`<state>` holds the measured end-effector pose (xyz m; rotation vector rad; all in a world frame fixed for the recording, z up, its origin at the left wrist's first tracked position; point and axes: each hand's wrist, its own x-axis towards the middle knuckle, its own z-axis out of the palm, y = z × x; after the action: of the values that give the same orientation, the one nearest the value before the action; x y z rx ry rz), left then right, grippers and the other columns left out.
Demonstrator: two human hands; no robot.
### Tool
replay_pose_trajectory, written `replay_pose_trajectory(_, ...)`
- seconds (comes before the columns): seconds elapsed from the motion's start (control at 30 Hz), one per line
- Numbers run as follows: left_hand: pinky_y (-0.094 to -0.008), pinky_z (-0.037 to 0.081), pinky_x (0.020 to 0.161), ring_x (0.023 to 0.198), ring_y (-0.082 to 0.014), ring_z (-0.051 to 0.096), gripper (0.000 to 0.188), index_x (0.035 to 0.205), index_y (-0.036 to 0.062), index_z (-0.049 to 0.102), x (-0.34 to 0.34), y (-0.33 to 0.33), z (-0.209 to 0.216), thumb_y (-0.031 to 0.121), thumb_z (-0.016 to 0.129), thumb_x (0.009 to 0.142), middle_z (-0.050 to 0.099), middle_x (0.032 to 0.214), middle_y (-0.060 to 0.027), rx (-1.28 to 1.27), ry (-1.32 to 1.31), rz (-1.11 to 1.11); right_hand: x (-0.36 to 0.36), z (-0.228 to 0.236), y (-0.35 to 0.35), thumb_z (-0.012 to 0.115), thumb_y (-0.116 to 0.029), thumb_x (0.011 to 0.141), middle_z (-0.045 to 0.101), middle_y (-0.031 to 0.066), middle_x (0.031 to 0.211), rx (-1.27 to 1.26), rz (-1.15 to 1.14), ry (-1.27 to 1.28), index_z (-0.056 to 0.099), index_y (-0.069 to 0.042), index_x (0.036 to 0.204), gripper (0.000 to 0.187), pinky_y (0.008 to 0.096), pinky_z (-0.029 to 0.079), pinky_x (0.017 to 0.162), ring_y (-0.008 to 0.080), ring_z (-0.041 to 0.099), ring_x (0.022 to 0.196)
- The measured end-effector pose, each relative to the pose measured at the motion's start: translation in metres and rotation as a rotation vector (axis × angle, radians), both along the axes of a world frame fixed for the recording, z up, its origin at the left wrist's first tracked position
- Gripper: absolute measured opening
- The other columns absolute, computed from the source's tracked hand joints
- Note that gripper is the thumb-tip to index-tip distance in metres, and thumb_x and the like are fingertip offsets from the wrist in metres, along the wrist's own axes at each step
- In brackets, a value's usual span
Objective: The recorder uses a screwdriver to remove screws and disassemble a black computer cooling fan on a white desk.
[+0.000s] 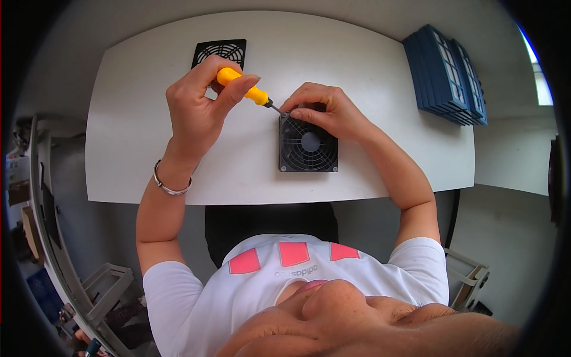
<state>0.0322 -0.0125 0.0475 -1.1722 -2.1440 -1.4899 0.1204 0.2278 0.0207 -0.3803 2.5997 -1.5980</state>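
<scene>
A square black cooling fan (309, 143) with a round grille lies on the white table (380, 160) in front of me. Screw heads show at its near corners. My left hand (205, 98) is closed around the yellow handle of a screwdriver (253, 92), tilted down to the right. Its tip meets the fan's far left corner, where a screw head shows. With bent fingers, my right hand (324, 110) grips the fan's far edge beside that corner. Past my left hand lies a second black fan grille (229, 49), partly hidden by the hand.
Several blue slatted plastic racks (437, 77) stand together at the table's far right. A grey frame (110, 285) is on the left below table height, with shelving (30, 196) beyond it. Another pale frame (470, 276) stands at the lower right.
</scene>
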Motion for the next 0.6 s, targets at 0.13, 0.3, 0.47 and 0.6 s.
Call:
replay_pose_trajectory(0.13, -0.0182, 0.050, 0.056, 0.065, -0.0115, 0.064, 0.028, 0.095, 0.0070, 0.070, 0.003, 0.002, 0.003, 0.032, 0.078, 0.086, 0.068, 0.080, -0.0036, 0.007, 0.014, -0.028, 0.001, 0.002, -0.001, 0.070, -0.005, 0.090, 0.069, 0.0050, 0.098, 0.015, 0.012, -0.028, 0.074, -0.005, 0.104, 0.015, 0.0294, 0.050, 0.084, 0.0171, 0.063, 0.093)
replay_pose_trajectory(0.3, -0.0211, 0.053, 0.065, 0.074, -0.0132, 0.064, 0.030, 0.102, 0.0079, 0.068, 0.008, 0.007, 0.005, 0.028, 0.080, 0.084, 0.068, 0.090, -0.0041, 0.019, 0.067, -0.114, 0.001, -0.006, 0.001, 0.070, -0.007, 0.091, 0.068, 0.0051, 0.098, -0.009, 0.032, 0.069, 0.074, -0.007, 0.106, 0.015, 0.0279, 0.050, 0.075, 0.0158, 0.062, 0.084)
replay_pose_trajectory(0.47, -0.0248, 0.056, 0.075, 0.085, -0.0167, 0.070, 0.033, 0.117, 0.0090, 0.065, 0.005, 0.009, 0.003, 0.023, 0.075, 0.089, 0.072, 0.096, -0.0059, 0.013, 0.112, -0.194, 0.000, -0.007, 0.001, 0.070, -0.008, 0.091, 0.068, 0.0051, 0.098, 0.002, 0.045, 0.092, 0.073, -0.006, 0.106, 0.015, 0.0280, 0.050, 0.076, 0.0162, 0.062, 0.085)
replay_pose_trajectory(0.6, -0.0281, 0.058, 0.084, 0.093, -0.0204, 0.073, 0.040, 0.132, 0.0093, 0.056, 0.009, 0.010, 0.002, 0.020, 0.068, 0.095, 0.074, 0.101, -0.0078, 0.046, -0.134, -0.319, 0.000, -0.009, 0.002, 0.070, -0.008, 0.091, 0.068, 0.0048, 0.098, -0.002, 0.041, 0.065, 0.074, -0.007, 0.106, 0.015, 0.0280, 0.050, 0.076, 0.0158, 0.062, 0.086)
